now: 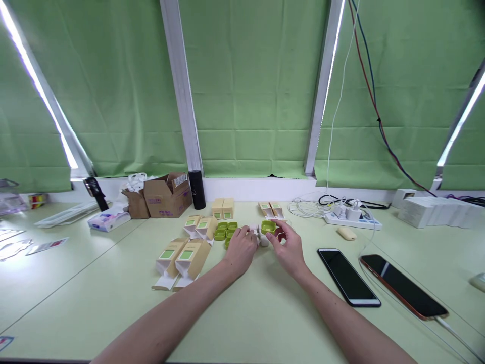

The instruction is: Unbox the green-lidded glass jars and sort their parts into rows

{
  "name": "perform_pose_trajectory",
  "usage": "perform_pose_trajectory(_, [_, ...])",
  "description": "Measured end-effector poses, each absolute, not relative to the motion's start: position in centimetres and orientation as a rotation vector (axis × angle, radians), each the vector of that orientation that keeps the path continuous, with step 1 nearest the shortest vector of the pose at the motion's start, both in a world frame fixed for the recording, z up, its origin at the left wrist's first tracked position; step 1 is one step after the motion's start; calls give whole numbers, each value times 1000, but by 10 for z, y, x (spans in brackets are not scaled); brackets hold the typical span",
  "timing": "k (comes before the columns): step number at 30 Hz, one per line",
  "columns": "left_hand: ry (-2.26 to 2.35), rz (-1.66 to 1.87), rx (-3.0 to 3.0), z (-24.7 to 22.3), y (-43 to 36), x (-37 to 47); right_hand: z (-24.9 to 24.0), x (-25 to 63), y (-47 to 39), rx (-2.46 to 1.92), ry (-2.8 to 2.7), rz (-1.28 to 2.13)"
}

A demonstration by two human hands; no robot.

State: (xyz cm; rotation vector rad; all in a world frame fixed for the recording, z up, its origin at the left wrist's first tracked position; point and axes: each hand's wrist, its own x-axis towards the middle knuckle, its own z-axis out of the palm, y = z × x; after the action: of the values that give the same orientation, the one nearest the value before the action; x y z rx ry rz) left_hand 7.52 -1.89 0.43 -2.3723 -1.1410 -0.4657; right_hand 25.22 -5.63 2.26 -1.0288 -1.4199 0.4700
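Observation:
My right hand (pixel 287 245) pinches a small green square tray (pixel 268 227) between thumb and fingers, just above the table. My left hand (pixel 243 245) reaches to small white pieces (pixel 263 240) beside that tray; its fingertips are bent over them, and what they grip is too small to make out. Several similar green trays (pixel 220 234) sit to the left of my left hand, partly covered by it. Open beige boxes with green labels (pixel 192 254) lie farther left, and two upright beige boxes (pixel 223 209) stand behind the trays.
Smaller beige boxes (pixel 271 210) lie behind my hands. A black cylinder (pixel 196 189) and cardboard box (pixel 167 195) stand at the back left. Two phones (pixel 348 277), a power strip (pixel 353 220) with loose cables, a beige oval object (pixel 346 233) and white boxes (pixel 435 211) are on the right.

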Motion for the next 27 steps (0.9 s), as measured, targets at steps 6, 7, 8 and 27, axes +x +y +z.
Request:
perform_pose_trajectory(6, [-1155, -497, -2423, 5, -19, 76, 22, 252, -56, -1028, -1432, 469])
perform_pose_trajectory(7, [-1154, -495, -2425, 5, -19, 76, 22, 252, -56, -1028, -1432, 467])
perform_pose_trajectory(8, [-1154, -492, -2424, 6, -19, 76, 22, 252, -56, -1028, -1431, 464])
perform_pose_trajectory(27, [-1150, -645, -2426, 6, -19, 68, 19, 249, -56, -1015, -1469, 418])
